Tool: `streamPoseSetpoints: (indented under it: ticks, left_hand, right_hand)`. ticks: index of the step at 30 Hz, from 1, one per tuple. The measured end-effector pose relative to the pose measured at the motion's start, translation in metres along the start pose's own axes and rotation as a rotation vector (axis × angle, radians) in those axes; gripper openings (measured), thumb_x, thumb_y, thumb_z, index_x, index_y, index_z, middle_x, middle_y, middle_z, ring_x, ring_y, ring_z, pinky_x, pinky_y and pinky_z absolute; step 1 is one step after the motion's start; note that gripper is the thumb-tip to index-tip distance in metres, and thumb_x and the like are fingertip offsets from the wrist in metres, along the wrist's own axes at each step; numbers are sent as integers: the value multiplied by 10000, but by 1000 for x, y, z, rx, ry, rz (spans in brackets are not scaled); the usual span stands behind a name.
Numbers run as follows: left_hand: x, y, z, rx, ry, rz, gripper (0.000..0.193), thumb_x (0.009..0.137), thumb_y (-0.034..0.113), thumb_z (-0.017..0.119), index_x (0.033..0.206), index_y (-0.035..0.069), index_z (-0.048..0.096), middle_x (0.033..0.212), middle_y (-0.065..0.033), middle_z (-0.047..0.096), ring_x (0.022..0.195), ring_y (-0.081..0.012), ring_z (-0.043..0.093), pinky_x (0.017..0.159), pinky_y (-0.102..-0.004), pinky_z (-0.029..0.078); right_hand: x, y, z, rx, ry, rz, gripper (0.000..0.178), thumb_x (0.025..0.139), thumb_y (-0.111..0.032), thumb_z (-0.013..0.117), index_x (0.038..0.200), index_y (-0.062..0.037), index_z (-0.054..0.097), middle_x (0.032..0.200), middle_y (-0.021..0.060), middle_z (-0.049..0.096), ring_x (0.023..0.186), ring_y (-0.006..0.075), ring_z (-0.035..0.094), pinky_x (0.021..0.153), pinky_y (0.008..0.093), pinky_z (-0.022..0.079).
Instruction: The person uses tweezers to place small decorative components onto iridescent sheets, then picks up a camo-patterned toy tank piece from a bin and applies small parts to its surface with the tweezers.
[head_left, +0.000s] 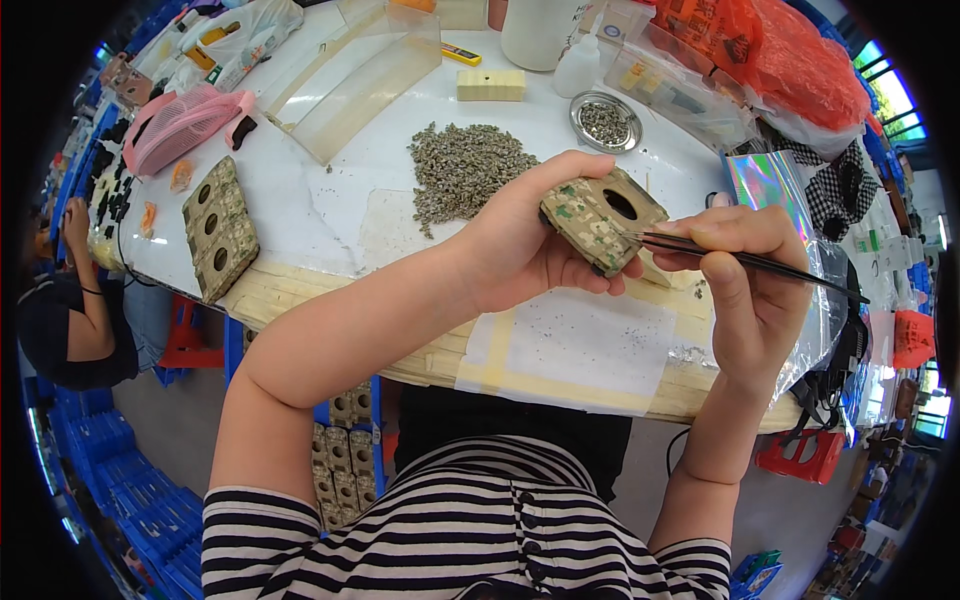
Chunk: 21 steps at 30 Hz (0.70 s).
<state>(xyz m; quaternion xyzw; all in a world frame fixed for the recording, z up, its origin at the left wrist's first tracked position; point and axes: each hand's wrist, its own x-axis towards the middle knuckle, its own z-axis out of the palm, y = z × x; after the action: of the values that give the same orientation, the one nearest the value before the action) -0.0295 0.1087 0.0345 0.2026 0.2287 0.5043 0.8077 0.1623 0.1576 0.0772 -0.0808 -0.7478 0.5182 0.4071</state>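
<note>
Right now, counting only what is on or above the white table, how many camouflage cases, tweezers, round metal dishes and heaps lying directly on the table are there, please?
Camouflage cases: 2 (one in the left hand, one lying at the left)
Tweezers: 1, in the right hand
Round metal dish: 1
Heap of small parts: 1
Total: 5

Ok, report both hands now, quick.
Left hand: closed around the camouflage case.
Right hand: closed on the black tweezers.
</note>
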Motion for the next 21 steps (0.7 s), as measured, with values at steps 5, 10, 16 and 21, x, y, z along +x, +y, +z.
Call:
streamPoseSetpoints:
  ticks: [5,10,16,21]
  left_hand:
    - [0,1,10,0,126,-11,519,923,431,426,988,-55,596,770,-196,652,533,-235,625,425,-257,497]
    - [0,0,10,-11,128,-12,517,922,431,428,989,-55,594,770,-197,651,536,-236,625,428,-258,501]
    - [0,0,8,1,124,-14,523,919,437,429,987,-54,596,767,-195,650,538,-236,627,429,-259,503]
    - [0,1,9,1,122,-14,525,918,440,430,979,-53,599,760,-193,649,540,-234,629,434,-258,509]
  right_hand:
    - [0,1,-2,-21,-9,-5,117,895,-3,577,981,71,548,964,190,628,818,190,639,770,288,531]
    - [0,1,0,-8,5,6,115,895,0,577,980,73,554,960,185,627,816,190,642,768,289,533]
    - [-1,1,1,-1,11,12,114,893,7,574,982,77,555,962,185,626,815,192,645,765,289,538]
    - [0,1,0,-24,-4,0,114,897,3,570,983,75,552,962,187,629,819,193,647,767,288,539]
